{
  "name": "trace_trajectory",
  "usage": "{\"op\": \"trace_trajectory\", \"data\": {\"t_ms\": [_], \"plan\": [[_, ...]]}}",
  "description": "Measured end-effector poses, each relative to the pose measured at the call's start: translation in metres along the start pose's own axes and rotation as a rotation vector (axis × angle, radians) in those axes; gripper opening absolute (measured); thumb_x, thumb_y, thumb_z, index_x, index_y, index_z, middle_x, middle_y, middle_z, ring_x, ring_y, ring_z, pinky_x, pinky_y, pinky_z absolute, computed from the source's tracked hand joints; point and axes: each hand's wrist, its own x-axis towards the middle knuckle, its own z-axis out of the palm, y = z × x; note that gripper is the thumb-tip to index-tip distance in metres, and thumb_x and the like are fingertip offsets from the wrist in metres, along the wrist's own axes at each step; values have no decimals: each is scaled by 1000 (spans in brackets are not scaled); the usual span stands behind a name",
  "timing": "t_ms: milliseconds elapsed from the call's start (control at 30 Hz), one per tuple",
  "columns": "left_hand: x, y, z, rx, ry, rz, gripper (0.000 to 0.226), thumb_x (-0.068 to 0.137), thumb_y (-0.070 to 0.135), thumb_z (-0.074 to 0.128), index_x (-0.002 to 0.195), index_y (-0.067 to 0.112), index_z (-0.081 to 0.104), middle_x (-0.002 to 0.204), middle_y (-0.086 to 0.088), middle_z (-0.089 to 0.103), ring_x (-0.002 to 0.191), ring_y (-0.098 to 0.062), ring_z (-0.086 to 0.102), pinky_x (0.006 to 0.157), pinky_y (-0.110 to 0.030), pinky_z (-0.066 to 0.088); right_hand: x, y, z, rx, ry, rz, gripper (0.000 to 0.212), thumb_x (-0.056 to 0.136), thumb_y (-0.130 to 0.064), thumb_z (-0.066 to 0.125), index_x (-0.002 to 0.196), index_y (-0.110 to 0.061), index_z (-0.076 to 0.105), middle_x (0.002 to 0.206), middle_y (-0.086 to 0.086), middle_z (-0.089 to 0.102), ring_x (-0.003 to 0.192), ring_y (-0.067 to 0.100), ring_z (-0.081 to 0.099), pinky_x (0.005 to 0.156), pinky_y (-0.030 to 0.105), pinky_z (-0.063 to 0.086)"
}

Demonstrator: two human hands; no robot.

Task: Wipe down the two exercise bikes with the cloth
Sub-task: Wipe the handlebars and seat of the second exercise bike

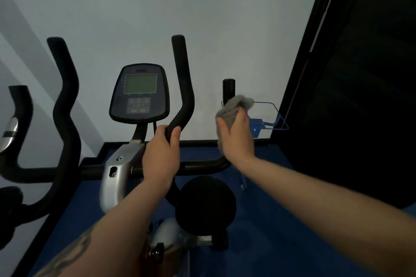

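**Cloth wrapped round right outer handlebar grip, left hand clamped on inner grip**

Pale grey wall behind, crossed at left by slanting shadow bands; dark panel filling the right side; blue floor below, edged by a black skirting strip along the wall foot.

Nearest exercise bike front and centre, seen from above the seat side. Oval console with a greenish-grey screen and a button block beneath, mounted on a silver stem. Black foam handlebars rising either side of it: tall curved inner right grip, matching inner left grip, and a shorter upright outer right grip at the end of the cross bar. Round black knob or pad below the bar, lower frame in silver beneath.

Left hand closed round the base of the inner right grip, thumb on one side, fingers curled over the other. Right hand gripping a grey cloth, fingers folded round it and the cloth bunched against the outer right grip, just under its exposed black top. Tattooed left forearm at bottom left.

Blue wire rack fixed near the wall behind the right hand, contents impossible to tell.

Second exercise bike partly in frame at far left: black bent handlebar and a silver pulse-sensor section, just beside the first bike.
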Motion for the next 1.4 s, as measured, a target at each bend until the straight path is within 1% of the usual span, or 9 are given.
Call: {"op": "trace_trajectory", "data": {"t_ms": [133,300,433,600,767,933,1100,1267,1400], "plan": [[0,0,1,5,11,-2,35,99,49,40,109,19,54,79,2,59,72,-17,58,59,-34,42,63,-24,-11,30,-125,42,59,98,-49,46,141,-14,27,130,8,54,116,28,56,93,38,46],[0,-1,1,1,9,-5,35,99,49,40,111,19,54,79,1,60,72,-17,58,56,-32,39,62,-23,-8,248,-39,62,37,98,-47,46,124,-21,40,107,-5,58,100,20,61,79,33,49],[1,-2,1,12,7,-16,36,98,50,40,114,21,53,81,0,61,74,-21,59,58,-34,41,11,4,-2,118,-29,23,39,98,-47,46,125,-19,40,120,2,55,105,21,58,84,33,46],[1,-1,2,16,16,-12,35,99,49,40,113,20,53,80,2,59,72,-15,57,56,-32,38,84,-30,-20,93,-222,12,52,99,-45,47,137,-15,28,127,9,56,112,27,58,95,43,48],[0,-1,0,5,4,-12,34,99,50,41,113,21,54,80,2,60,71,-15,58,54,-30,37,52,-14,-4,301,-35,-45,52,101,-32,48,149,-27,29,139,4,48,123,18,49,104,35,41],[0,-1,0,14,3,-15,32,98,50,40,111,24,53,77,4,60,70,-14,58,56,-31,40,45,-2,-4,32,-57,-156,57,102,-37,42,153,-31,19,146,2,36,117,14,48,94,32,42],[0,-1,1,14,6,-23,29,98,50,41,109,25,52,76,7,59,69,-8,56,53,-25,35,94,-31,-12,-173,-32,-312,22,100,-29,48,111,-11,54,114,8,51,96,24,57,73,32,46],[-1,-2,-1,-12,8,-7,32,98,50,42,114,24,53,79,7,60,73,-10,58,61,-31,46,80,-13,-12,-287,8,-524,21,97,-20,54,113,-8,60,135,10,45,105,20,51,75,28,41],[0,0,1,0,11,-6,33,99,49,42,116,23,52,79,14,55,72,-2,53,62,-30,40,106,-36,-16,-487,-82,-490,29,99,-32,51,93,-5,61,97,8,57,85,23,55,69,31,39]]}}
